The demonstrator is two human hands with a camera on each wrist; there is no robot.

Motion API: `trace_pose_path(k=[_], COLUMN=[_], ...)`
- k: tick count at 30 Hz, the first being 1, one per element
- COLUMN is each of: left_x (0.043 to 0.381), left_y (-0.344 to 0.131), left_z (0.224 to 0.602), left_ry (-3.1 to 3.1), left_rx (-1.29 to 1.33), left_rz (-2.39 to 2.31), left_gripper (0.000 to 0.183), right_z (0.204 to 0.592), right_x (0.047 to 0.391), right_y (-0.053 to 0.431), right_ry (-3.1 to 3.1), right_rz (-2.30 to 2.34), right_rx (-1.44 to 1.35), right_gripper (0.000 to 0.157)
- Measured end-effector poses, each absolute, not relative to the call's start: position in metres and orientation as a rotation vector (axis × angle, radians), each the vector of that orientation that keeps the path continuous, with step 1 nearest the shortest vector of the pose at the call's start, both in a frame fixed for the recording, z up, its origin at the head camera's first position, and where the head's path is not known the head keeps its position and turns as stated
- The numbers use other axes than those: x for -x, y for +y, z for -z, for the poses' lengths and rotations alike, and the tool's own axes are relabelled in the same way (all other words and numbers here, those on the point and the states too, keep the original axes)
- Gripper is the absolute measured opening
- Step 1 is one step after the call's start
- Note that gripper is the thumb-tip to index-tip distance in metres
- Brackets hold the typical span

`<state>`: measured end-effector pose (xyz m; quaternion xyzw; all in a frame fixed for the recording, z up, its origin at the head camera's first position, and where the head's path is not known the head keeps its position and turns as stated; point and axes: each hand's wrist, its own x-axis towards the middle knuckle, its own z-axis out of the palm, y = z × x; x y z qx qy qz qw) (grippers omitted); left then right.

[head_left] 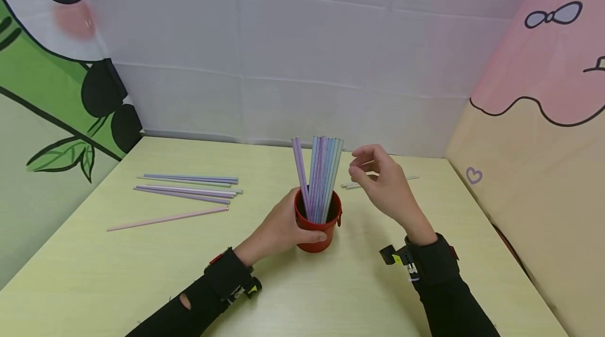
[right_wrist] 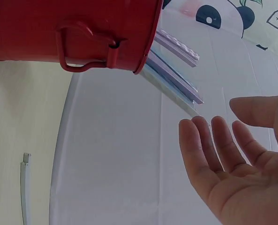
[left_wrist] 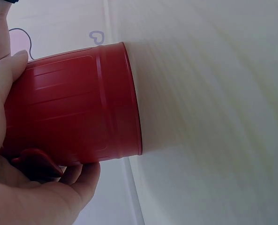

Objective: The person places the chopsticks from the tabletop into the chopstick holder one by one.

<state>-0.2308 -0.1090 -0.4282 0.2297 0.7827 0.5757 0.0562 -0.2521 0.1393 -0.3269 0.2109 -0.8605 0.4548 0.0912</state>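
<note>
My left hand point(head_left: 281, 227) grips a small red metal bucket point(head_left: 314, 246) that stands upright on the table; in the left wrist view its fingers curl round the bucket wall. Several slender pastel sticks point(head_left: 326, 174), purple, blue and pale green, stand in the bucket and rise above its rim. One purple stick point(head_left: 299, 161) leans apart on the left. My right hand point(head_left: 385, 185) hovers to the right of the stick tops, holding nothing. Its fingers are loosely bent and apart from the sticks in the right wrist view. A small wire handle point(right_wrist: 61, 49) sits on the bucket's side.
Several purple, blue and pale sticks point(head_left: 189, 193) lie on the table point(head_left: 142, 274) at the left, with a pink stick point(head_left: 165, 220) nearer me. Pale green sticks point(head_left: 412, 177) lie partly behind my right hand. A white cloth wall point(head_left: 307, 64) closes off the back.
</note>
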Motion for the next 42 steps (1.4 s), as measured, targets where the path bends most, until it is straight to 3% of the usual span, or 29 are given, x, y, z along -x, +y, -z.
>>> trace_pose_path(k=[20,42], left_x=[0.227,0.225], left_y=[-0.11,-0.109], left_z=[0.428,0.425], left_ry=[2.373,2.371], left_rx=[-0.687,-0.677], left_rz=[-1.756,-1.755], left_gripper=[0.091,0.092], right_z=[0.343,0.394], right_x=[0.279,0.304], right_y=[0.19,0.217], right_ry=[-2.734,-3.064], right_rz=[-0.553,-0.494], right_rx=[-0.686,-0.629], right_gripper=[0.043,0.059])
